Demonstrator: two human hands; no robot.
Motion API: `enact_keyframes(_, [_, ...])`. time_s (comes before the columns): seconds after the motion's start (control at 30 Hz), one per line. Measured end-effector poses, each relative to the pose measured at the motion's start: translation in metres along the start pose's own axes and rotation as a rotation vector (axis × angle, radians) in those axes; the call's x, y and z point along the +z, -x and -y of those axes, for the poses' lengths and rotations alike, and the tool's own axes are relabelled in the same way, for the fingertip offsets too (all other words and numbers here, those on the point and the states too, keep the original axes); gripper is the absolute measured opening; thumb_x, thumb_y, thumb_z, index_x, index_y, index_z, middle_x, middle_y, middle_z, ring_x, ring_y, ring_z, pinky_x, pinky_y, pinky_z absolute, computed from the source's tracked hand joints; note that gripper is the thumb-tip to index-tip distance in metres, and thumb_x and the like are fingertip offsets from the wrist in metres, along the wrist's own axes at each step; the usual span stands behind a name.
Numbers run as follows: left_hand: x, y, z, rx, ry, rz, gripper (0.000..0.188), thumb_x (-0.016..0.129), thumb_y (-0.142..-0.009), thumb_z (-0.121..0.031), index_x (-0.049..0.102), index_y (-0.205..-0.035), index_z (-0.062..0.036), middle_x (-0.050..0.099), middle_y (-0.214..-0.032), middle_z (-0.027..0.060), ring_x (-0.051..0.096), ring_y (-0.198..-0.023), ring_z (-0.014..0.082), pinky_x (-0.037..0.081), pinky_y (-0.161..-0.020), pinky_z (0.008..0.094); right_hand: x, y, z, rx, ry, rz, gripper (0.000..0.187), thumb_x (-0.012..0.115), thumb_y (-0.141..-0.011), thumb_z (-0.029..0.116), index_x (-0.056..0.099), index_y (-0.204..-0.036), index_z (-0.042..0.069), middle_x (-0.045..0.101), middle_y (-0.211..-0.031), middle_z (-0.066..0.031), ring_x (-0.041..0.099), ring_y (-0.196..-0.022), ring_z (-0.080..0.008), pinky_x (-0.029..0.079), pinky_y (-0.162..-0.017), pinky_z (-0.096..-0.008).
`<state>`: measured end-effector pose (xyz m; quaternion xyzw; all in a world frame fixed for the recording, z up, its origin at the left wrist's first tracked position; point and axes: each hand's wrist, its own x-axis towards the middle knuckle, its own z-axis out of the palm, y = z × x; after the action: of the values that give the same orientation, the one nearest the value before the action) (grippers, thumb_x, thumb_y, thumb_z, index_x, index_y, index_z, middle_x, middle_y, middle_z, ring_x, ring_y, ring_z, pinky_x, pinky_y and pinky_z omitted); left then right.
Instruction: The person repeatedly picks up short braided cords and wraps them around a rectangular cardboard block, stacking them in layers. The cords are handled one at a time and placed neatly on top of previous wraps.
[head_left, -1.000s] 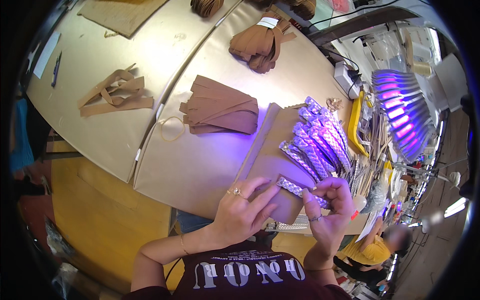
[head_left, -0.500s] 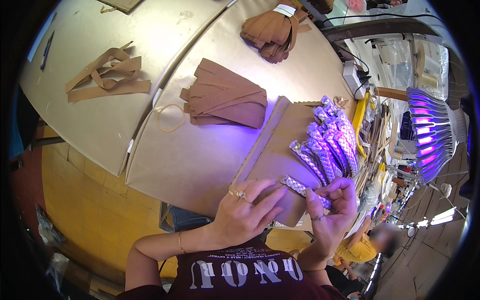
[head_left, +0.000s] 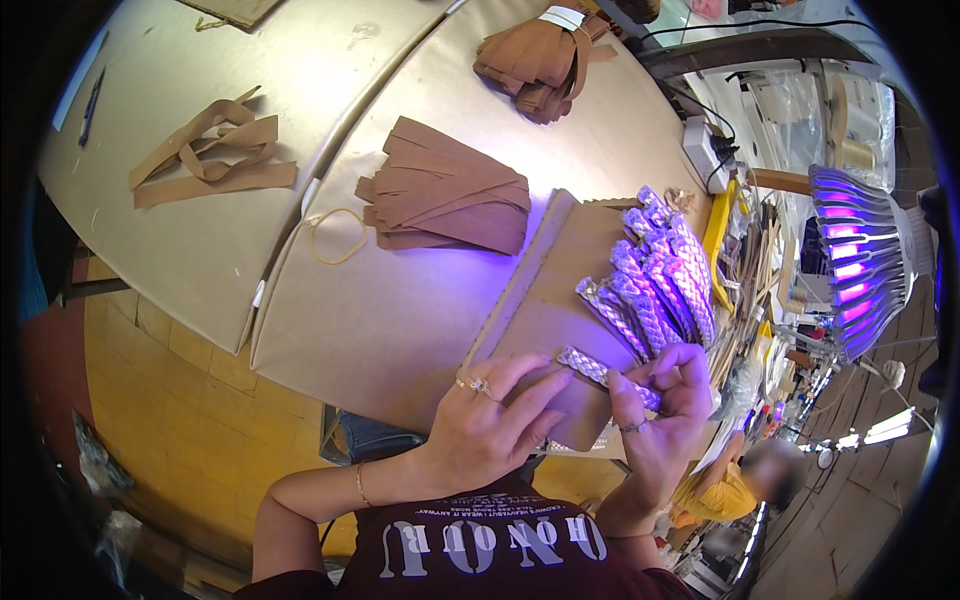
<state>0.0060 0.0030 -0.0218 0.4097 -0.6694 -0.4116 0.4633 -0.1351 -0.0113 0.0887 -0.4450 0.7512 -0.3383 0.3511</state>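
Observation:
A short braided strap [head_left: 588,367], pale under violet light, lies over the near part of a brown cardboard sheet [head_left: 560,285]. My right hand [head_left: 665,400] pinches its right part between thumb and fingers; some of the strap is hidden there. Beside the strap's free left end, my left hand [head_left: 490,415] has its fingers stretched and slightly apart, the index fingertip close to that end. Whether it touches the strap I cannot tell. Farther back on the cardboard is a heap of similar braided straps [head_left: 660,270], fanned together.
Flat brown strips [head_left: 450,190] lie stacked beyond the cardboard, near a yellow rubber band [head_left: 338,236]. A tied strip bundle [head_left: 540,60] is farther back; loose strips [head_left: 210,150] are at left. A violet-glowing lamp [head_left: 850,265] stands right. Another person [head_left: 725,490] sits at lower right.
The hands and the pinched strap hold nearly the same pose. The whole view has shifted very slightly, with the table items a little farther left.

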Motion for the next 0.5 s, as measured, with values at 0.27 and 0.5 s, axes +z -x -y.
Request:
enact_keyframes(0.27, [-0.003,-0.006,-0.001,-0.014,0.013,0.073,0.051,0.073,-0.078,-0.012,0.059,-0.126,-0.0033,0.055,-0.113,0.0142,0.057,-0.085,0.0264,0.049,-0.075,0.0368,-0.004,-0.002,-0.007,-0.054,0.046,0.016,0.03,0.071,-0.082,-0.001,0.044,-0.094,0.004,0.057,-0.075,-0.0013,0.051,-0.068,-0.0045,0.042,-0.063,-0.0189])
enact_keyframes(0.5, [-0.003,-0.009,-0.003,0.016,-0.072,0.075,0.044,0.071,-0.082,-0.015,0.061,-0.123,-0.0024,0.056,-0.109,0.0144,0.058,-0.085,0.0266,0.049,-0.074,0.0363,-0.022,0.011,-0.009,-0.133,0.35,-0.071,0.02,0.077,-0.082,0.008,0.06,-0.085,-0.001,0.061,-0.072,-0.002,0.051,-0.061,-0.0055,0.041,-0.055,-0.0204])
